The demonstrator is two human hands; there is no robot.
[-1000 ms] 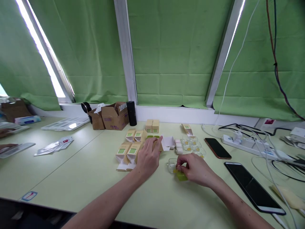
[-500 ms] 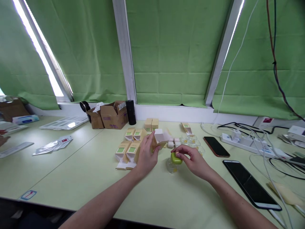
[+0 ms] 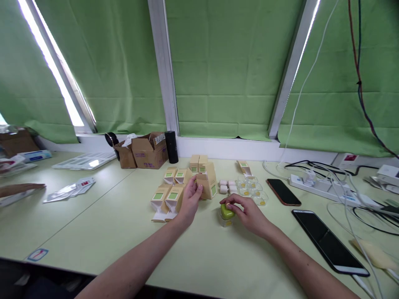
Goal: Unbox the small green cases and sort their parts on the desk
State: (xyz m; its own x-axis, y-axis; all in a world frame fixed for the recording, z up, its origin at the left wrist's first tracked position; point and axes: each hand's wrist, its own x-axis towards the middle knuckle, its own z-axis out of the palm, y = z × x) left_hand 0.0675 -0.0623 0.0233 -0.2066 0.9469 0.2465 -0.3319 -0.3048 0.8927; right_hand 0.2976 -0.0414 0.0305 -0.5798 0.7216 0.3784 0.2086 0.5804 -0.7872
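In my left hand (image 3: 188, 200) is a small tan carton (image 3: 208, 182) with a green-and-white label, held above the table. My right hand (image 3: 251, 212) grips a shiny green rounded-square case (image 3: 227, 211) between thumb and fingers. Right under the case is a clear plastic holder (image 3: 226, 223) with a yellow spot; the case seems to sit in or on it. Several tan cartons (image 3: 172, 198) with open white flaps stand to the left of my left hand. Pale pink rounded cases (image 3: 223, 189) and several clear holders (image 3: 260, 201) lie beyond my right hand.
More tan cartons (image 3: 194, 162) stand farther back, and another carton (image 3: 244, 167) lies back right. Two phones (image 3: 283, 192), a power strip (image 3: 330, 189) and tangled cables are at right. Brown boxes (image 3: 149, 151) and a black cylinder (image 3: 171, 146) line the back. A co-worker's hand (image 3: 26, 189) is far left.
The carton in my left hand has turned, so its labelled side now shows rather than the white inside. My right hand and the green case moved slightly left and down. The co-worker's hand reached farther in.
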